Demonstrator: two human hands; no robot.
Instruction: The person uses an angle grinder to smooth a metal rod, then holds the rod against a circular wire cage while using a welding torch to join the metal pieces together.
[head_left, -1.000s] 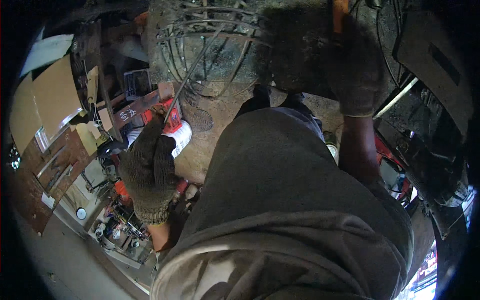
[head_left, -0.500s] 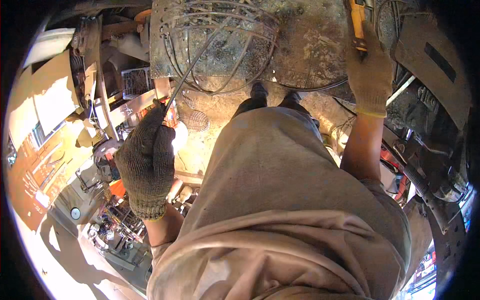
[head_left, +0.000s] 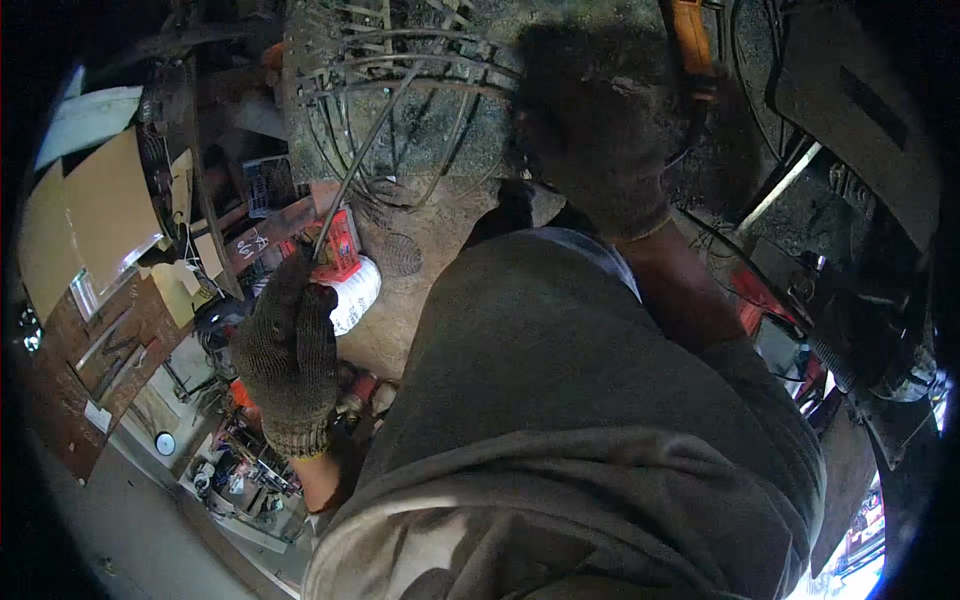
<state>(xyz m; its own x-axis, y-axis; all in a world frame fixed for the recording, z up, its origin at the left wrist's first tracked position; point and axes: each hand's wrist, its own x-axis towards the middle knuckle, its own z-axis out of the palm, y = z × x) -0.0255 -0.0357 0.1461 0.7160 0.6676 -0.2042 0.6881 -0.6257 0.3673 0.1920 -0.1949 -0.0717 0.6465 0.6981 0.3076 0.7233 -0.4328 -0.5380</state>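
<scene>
My left hand (head_left: pixel 288 360), in a dark knit glove, is closed round the near end of a thin metal rod (head_left: pixel 365 150). The rod slants up and right to a frame of bent metal rods (head_left: pixel 430 85) on the worktable. In a similar glove, my right hand (head_left: pixel 600 130) is over the table at the right end of that frame. Deep shadow hides its fingers, so I cannot make out whether it grips anything. A tool with an orange handle (head_left: pixel 692 40) lies just right of that hand.
The dark, stained worktable (head_left: pixel 230 20) top edge region borders scrap metal on the left. A red crate (head_left: pixel 338 245) and a white sack (head_left: pixel 355 295) stand on the floor beyond my left hand. At the right are a slotted metal plate (head_left: pixel 830 130) and black cables (head_left: pixel 745 70).
My right hand has moved left, away from beside the orange-handled tool to the rod frame. My left hand keeps its hold on the rod. The picture has turned much darker.
</scene>
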